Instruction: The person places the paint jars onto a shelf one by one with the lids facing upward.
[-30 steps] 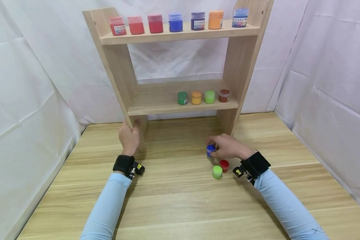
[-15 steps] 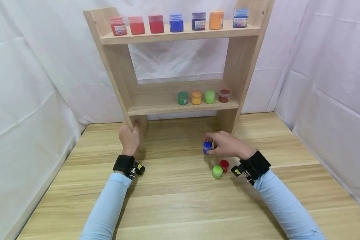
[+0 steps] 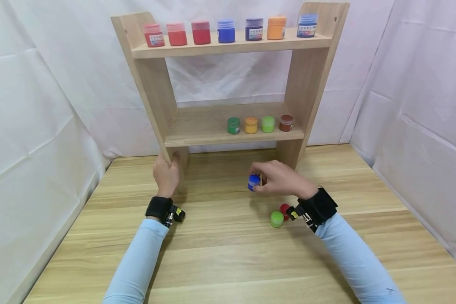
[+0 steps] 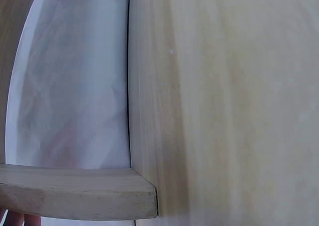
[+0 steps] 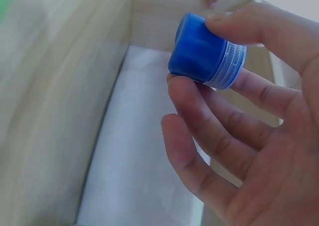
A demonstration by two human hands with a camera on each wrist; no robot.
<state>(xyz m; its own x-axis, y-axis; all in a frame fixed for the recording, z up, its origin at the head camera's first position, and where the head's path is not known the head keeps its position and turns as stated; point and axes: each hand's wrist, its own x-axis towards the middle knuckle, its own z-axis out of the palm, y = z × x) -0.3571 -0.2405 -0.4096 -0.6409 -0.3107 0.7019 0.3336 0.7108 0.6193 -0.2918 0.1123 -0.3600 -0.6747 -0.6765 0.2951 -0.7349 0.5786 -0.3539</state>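
My right hand pinches a small blue paint jar between thumb and fingers, in front of the shelf's lower opening. Up close in the right wrist view, the blue jar lies tilted, with a printed label band around it. At the left, my left hand grips the lower part of the wooden shelf's side panel, thumb on the inner face. Only a few fingertips show in the left wrist view, below a wooden edge. Near my right wrist, a light green jar and a partly covered red jar stand on the table.
Several paint jars in reds, blues and orange line the top board. On the middle board, green, orange, light green and brown jars stand towards the right. White cloth surrounds the wooden table.
My right hand has moved left and a little away from me, carrying the blue jar off from the green and red ones. My left hand keeps its grip; the head view has shifted slightly.
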